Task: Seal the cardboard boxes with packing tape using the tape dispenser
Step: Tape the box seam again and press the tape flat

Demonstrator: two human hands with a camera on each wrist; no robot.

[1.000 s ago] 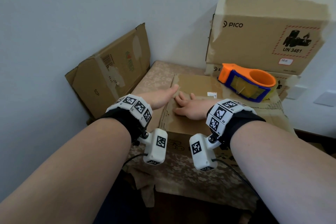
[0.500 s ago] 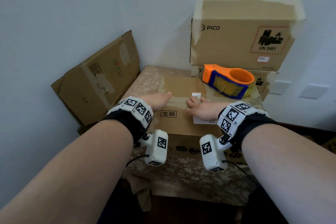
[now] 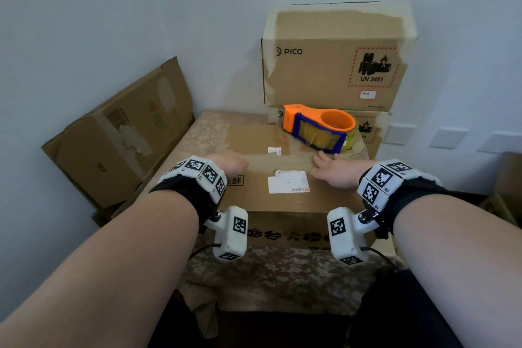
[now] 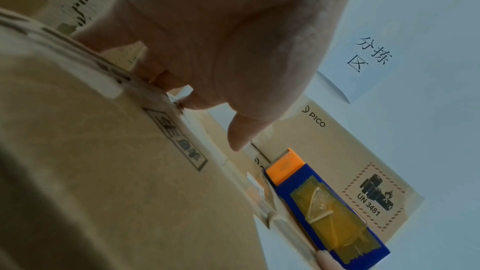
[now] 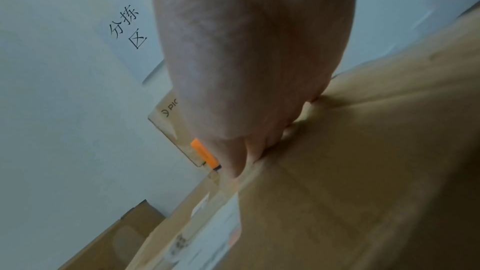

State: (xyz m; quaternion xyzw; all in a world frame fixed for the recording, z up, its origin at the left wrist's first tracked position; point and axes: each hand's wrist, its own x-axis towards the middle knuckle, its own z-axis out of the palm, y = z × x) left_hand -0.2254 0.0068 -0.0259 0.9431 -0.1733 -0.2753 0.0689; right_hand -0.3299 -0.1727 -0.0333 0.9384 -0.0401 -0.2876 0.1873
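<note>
We press both flat hands, left hand (image 3: 230, 162) and right hand (image 3: 334, 174), fingers straight and holding nothing, on the brown cardboard box (image 3: 285, 203) with its flaps shut. Just beyond our right fingers (image 3: 320, 156), the orange-and-blue tape dispenser (image 3: 319, 128) lies untouched, so we judge taping is all still ahead.

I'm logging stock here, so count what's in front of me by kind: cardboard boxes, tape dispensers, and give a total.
Cardboard boxes: 4: the box under both hands, the top PICO box, the lower PICO box, the flattened box leaning on the wall.
Tape dispensers: 1.
Total: 5.
</note>
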